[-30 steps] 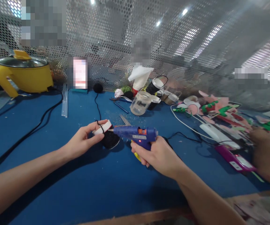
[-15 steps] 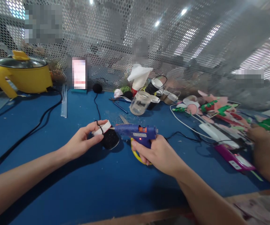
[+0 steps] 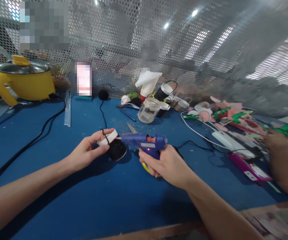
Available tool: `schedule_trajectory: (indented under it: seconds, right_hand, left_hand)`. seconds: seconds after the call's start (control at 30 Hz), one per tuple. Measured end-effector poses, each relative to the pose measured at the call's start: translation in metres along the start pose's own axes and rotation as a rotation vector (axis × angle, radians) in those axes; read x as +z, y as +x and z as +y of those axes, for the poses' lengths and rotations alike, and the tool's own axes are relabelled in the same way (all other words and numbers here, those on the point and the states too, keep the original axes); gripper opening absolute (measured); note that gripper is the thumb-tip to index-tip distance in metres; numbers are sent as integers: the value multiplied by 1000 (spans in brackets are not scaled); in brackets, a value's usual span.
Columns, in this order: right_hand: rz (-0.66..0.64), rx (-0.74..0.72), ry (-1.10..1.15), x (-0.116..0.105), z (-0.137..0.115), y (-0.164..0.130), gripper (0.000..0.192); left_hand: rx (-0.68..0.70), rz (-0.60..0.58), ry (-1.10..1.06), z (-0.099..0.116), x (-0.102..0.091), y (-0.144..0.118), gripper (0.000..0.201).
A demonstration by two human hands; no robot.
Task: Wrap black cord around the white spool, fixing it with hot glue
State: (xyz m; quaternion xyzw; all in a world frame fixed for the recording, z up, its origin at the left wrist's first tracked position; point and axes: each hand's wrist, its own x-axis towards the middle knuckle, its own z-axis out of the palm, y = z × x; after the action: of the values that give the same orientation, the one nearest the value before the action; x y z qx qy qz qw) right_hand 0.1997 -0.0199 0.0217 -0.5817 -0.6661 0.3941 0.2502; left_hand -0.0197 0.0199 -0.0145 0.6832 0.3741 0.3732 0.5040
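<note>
From mid-view we log a yellow lidded pot point(image 3: 31, 85) between nine and ten o'clock, a bright blurred screen point(image 3: 83, 78) at ten. At twelve, a clear jar point(image 3: 148, 114) stands before a stack of white cups point(image 3: 148, 89). We note pink and green craft pieces point(image 3: 234, 105) at three, a purple device point(image 3: 247, 166) at four.

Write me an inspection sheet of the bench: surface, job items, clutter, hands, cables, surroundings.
Surface: blue tabletop, small pale specks scattered.
Job items: glue gun, red light lit, nozzle at the white piece, next to a rounded black piece.
Clutter: scissors, partly hidden by the glue gun; clear jar; pink-and-green craft pieces at right.
Hands: left fingers hold the white piece; right fingers grip the glue gun; co-worker's hand far right.
Cables: black cable from yellow pot to left edge; white cable at right.
Surroundings: perforated screen behind.
</note>
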Motion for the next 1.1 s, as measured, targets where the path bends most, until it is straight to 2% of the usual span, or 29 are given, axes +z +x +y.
schedule_trajectory:
  seconds: [0.13, 0.3, 1.1]
  right_hand:
    - [0, -32, -15, 3, 1, -2, 20]
    - [25, -2, -58, 1, 1, 0, 22]
    - [-16, -24, 23, -6, 2, 6, 20]
  left_hand:
    - [-3, 2, 6, 0, 0, 0, 14]
    - [3, 4, 7, -1, 0, 0, 15]
    - [-6, 4, -33, -3, -1, 0, 18]
